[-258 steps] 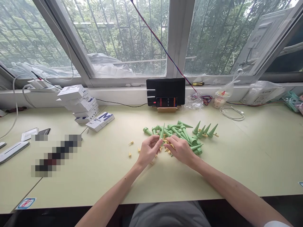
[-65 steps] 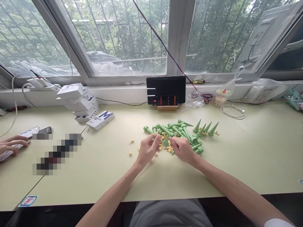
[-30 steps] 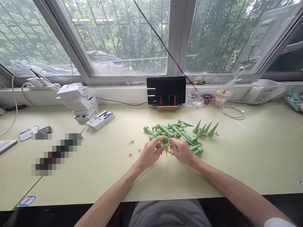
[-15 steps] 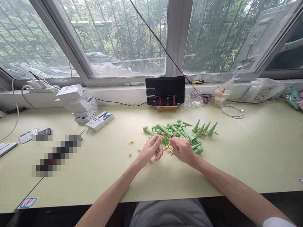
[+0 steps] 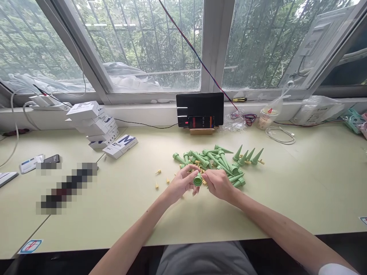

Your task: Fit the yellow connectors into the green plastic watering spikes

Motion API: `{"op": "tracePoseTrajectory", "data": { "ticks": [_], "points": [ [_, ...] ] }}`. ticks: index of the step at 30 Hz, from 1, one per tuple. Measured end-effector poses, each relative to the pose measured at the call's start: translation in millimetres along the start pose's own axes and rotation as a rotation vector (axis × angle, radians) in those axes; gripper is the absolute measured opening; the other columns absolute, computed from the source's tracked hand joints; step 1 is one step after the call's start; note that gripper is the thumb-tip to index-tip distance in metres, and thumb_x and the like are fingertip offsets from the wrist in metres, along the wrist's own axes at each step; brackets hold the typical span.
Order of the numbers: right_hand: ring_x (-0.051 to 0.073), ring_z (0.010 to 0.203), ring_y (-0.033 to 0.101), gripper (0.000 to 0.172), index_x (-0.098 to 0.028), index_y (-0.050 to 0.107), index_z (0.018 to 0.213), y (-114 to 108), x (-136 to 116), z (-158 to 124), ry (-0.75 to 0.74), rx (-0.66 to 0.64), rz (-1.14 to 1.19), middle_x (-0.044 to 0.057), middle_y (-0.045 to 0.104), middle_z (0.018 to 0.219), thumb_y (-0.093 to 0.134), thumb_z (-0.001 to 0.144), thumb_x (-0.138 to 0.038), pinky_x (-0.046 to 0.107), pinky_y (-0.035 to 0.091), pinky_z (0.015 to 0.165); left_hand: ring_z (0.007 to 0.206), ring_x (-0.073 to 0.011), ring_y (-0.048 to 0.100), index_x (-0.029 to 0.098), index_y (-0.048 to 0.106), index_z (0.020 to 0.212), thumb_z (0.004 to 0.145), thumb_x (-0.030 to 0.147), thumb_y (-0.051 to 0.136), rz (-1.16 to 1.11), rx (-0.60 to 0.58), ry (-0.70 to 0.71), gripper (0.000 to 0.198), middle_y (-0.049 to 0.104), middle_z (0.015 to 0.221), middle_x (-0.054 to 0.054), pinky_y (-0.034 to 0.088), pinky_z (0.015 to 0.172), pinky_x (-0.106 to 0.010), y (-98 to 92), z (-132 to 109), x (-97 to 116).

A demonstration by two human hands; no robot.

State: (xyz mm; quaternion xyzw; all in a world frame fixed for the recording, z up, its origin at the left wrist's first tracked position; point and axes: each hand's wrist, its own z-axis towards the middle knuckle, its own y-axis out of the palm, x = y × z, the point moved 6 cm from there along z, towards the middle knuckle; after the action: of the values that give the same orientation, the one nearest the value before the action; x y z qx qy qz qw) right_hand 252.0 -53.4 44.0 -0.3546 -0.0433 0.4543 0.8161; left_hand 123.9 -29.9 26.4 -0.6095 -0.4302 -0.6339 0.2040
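Observation:
My left hand (image 5: 181, 182) pinches a green plastic cone (image 5: 197, 179) by its wide round end, just above the pale green table (image 5: 120, 206). My right hand (image 5: 218, 184) is closed next to it, fingertips at the cone's rim, pinching something I cannot make out. Behind both hands lies a pile of green cones (image 5: 218, 162) mixed with small yellow pegs (image 5: 204, 179). Three cones (image 5: 248, 155) stand upright at the pile's right end. A few loose yellow pegs (image 5: 158, 172) lie to the left of my left hand.
A dark tablet (image 5: 200, 109) with a phone (image 5: 201, 122) leaning on it stands at the back. White boxes (image 5: 94, 124) are stacked at the back left. A cup in a bag (image 5: 266, 116), a white cable (image 5: 279, 135) and a plastic bag (image 5: 318, 109) sit at the back right.
The cone in my left hand has turned from pointing up to lying sideways with its open end showing. Another person's hand at the far left has left the view.

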Motion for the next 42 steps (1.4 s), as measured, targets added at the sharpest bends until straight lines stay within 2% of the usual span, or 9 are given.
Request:
{"op": "tracePoseTrajectory", "data": {
  "ticks": [4,10,13,15,19,26,33,38,42],
  "points": [
    [0.01,0.046,0.032,0.043,-0.021,0.039,0.065,2,6,-1,0.074,-0.016,0.044,-0.003,0.042,0.053,0.029,0.107,-0.026,0.025,0.024,0.05,0.055,-0.01,0.06,0.02,0.048,0.111,0.089,0.047,0.065,0.134,-0.012,0.093,0.039,0.061,0.08,0.0,0.049,0.058,-0.026,0.2,-2,6],
    [0.009,0.045,0.033,0.045,-0.02,0.038,0.062,6,14,-2,0.19,-0.043,0.101,-0.003,0.043,0.052,0.031,0.106,-0.028,0.024,0.026,0.049,0.063,-0.0135,0.066,0.025,0.036,0.118,0.093,0.045,0.059,0.323,-0.001,0.17,0.04,0.06,0.093,-0.002,0.045,0.051,-0.022,-0.7,-2,5],
    [0.009,0.044,0.032,0.046,-0.021,0.038,0.062,7,16,-2,0.211,-0.056,0.101,-0.003,0.043,0.051,0.031,0.106,-0.029,0.025,0.025,0.048,0.062,-0.0123,0.065,0.026,0.037,0.12,0.094,0.04,0.057,0.468,0.047,0.214,0.036,0.062,0.1,-0.004,0.047,0.054,-0.024,-2.2,-3,5],
    [0.01,0.044,0.032,0.046,-0.021,0.037,0.062,7,17,-1,0.218,-0.06,0.1,-0.003,0.042,0.051,0.031,0.106,-0.03,0.025,0.025,0.048,0.061,-0.0128,0.063,0.025,0.041,0.121,0.094,0.036,0.056,0.587,0.079,0.243,0.033,0.065,0.094,-0.003,0.048,0.059,-0.026,-2.3,-4,5],
    [0.01,0.045,0.031,0.045,-0.021,0.036,0.062,7,17,-1,0.252,-0.059,0.135,-0.004,0.041,0.051,0.032,0.106,-0.031,0.025,0.025,0.048,0.058,-0.0157,0.06,0.023,0.053,0.116,0.095,0.031,0.053,0.797,0.121,0.329,0.022,0.06,0.065,0.002,0.047,0.064,-0.028,0.0,-6,8],
    [0.01,0.046,0.031,0.045,-0.021,0.035,0.062,8,20,-2,0.327,-0.056,0.208,-0.004,0.039,0.052,0.032,0.105,-0.034,0.025,0.026,0.048,0.067,-0.0155,0.06,0.022,0.061,0.107,0.098,0.03,0.049,0.986,0.173,0.484,0.017,0.063,0.084,-0.005,0.046,0.059,-0.025,1.9,-11,11],
    [0.009,0.046,0.028,0.042,-0.02,0.034,0.063,9,20,-3,0.308,-0.043,0.247,-0.005,0.036,0.052,0.035,0.104,-0.029,0.025,0.024,0.048,0.056,-0.0111,0.061,0.019,0.064,0.106,0.097,0.032,0.051,0.764,0.153,0.401,0.02,0.06,0.077,-0.002,0.051,0.054,-0.024,-0.6,-5,6],
    [0.009,0.046,0.03,0.04,-0.02,0.035,0.064,8,18,-2,0.28,-0.06,0.225,-0.005,0.037,0.053,0.036,0.104,-0.027,0.026,0.025,0.049,0.045,-0.0102,0.062,0.015,0.063,0.096,0.095,0.038,0.055,0.527,0.119,0.285,0.024,0.06,0.077,-0.002,0.044,0.039,-0.02,-0.8,-2,4],
    [0.01,0.047,0.029,0.039,-0.021,0.033,0.064,7,15,-2,0.214,-0.063,0.18,-0.005,0.036,0.054,0.036,0.103,-0.024,0.026,0.025,0.05,0.043,-0.01,0.062,0.015,0.062,0.097,0.094,0.042,0.057,0.399,0.06,0.178,0.028,0.061,0.079,-0.002,0.039,0.036,-0.018,0.7,-2,4]
  ]
}}
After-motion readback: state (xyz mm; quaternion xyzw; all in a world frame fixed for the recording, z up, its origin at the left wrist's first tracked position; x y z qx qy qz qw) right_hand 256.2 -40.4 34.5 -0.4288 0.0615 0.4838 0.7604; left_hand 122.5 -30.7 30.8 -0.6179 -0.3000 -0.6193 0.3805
